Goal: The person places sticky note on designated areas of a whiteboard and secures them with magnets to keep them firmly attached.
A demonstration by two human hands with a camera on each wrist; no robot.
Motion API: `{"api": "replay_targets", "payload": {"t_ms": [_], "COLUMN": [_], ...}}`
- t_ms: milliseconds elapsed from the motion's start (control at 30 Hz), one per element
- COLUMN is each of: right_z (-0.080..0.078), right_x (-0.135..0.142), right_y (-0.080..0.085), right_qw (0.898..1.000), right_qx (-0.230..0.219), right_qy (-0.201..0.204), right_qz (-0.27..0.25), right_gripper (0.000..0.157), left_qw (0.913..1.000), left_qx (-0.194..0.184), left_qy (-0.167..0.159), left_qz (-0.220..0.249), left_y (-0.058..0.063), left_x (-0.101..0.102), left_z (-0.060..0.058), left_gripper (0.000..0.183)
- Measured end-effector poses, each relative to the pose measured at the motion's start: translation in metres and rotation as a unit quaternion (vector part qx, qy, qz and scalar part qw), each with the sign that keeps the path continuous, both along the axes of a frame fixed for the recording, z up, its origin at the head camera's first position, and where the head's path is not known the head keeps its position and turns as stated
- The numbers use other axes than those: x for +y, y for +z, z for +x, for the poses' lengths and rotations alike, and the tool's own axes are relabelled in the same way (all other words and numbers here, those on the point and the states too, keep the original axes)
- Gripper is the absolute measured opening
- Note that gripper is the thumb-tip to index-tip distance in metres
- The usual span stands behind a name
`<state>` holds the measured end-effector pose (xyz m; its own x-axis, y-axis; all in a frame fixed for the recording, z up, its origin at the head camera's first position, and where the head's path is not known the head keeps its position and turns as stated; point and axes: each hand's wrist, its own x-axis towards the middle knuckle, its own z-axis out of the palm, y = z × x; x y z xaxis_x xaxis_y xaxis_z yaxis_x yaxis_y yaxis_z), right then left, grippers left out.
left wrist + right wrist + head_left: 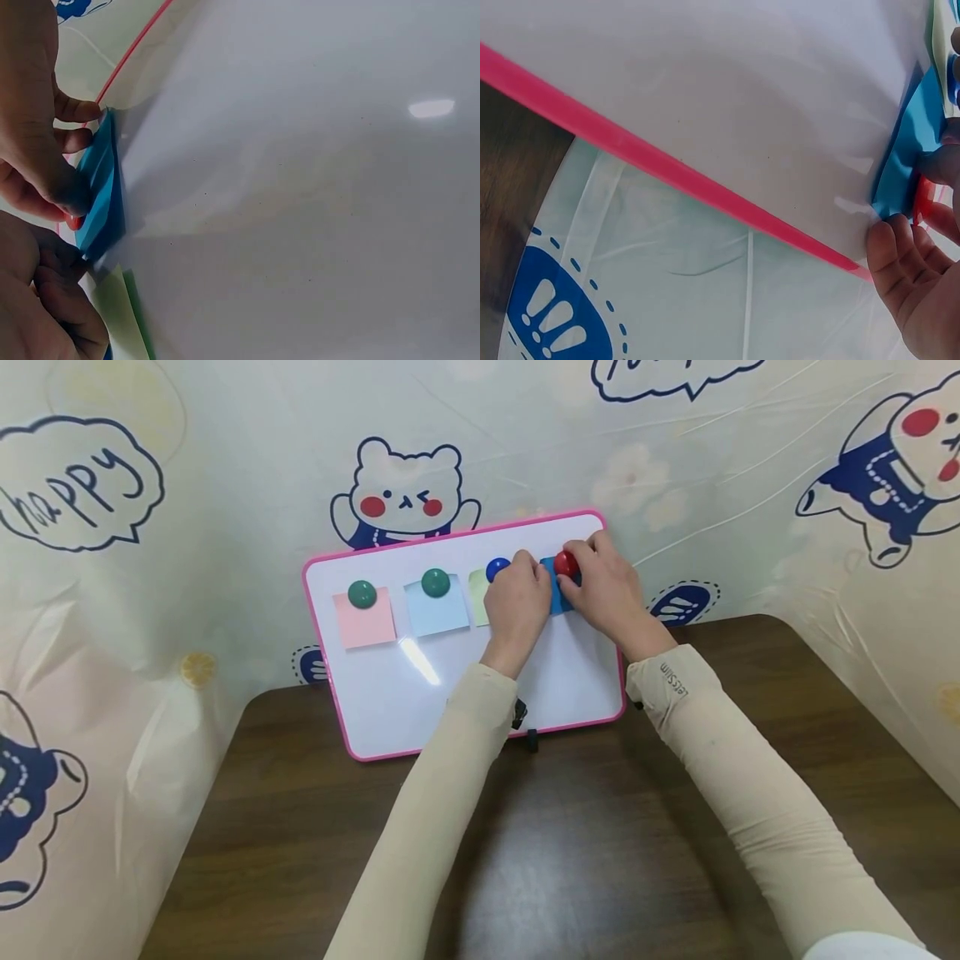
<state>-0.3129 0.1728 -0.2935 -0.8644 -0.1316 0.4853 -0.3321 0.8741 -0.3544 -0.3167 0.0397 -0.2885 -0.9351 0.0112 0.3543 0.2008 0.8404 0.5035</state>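
Observation:
A whiteboard (465, 693) with a pink frame leans against the patterned backdrop. My right hand (609, 589) holds a round red magnet (566, 563) over a dark blue sticky note (558, 602) near the board's upper right corner. Fingers of my left hand (517, 610) are curled, pinching the note's left edge; the left wrist view shows a fingertip right at the corner of the blue paper (101, 195). Just left of that hand, a blue magnet (497, 568) sits on a pale green note (478, 597), which the hand partly covers.
Farther left on the board, green magnets (362, 594) hold a pink note (365, 627) and a light blue note (437, 610). Below is a brown wooden table (555, 852), with a small black clip (532, 741) at the board's bottom edge.

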Motion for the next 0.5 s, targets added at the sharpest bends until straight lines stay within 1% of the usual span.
{"api": "replay_targets", "payload": {"t_ms": [133,267,500], "right_z": [0.0004,0.0001,-0.0005], "right_x": [0.0009,0.0017,0.0036], "right_y": [0.0002,-0.0008,-0.0041], "right_qw": [1.0,1.0,1.0], "right_qx": [-0.001,0.008,0.006], "right_qy": [0.001,0.004,0.004], "right_qz": [0.006,0.015,0.026], "right_gripper": [0.044,0.044,0.046], "left_qw": [1.0,1.0,0.9996], "left_qx": [-0.002,0.0,0.017], "left_qy": [0.002,0.003,0.001], "left_qz": [0.004,0.002,-0.023], "left_y": [-0.0001,-0.0011,-0.0037], "left_x": [0.0004,-0.0001,-0.0016], "left_z": [0.0013,0.0018,-0.0005], "left_gripper": [0.027,0.026,0.024]}}
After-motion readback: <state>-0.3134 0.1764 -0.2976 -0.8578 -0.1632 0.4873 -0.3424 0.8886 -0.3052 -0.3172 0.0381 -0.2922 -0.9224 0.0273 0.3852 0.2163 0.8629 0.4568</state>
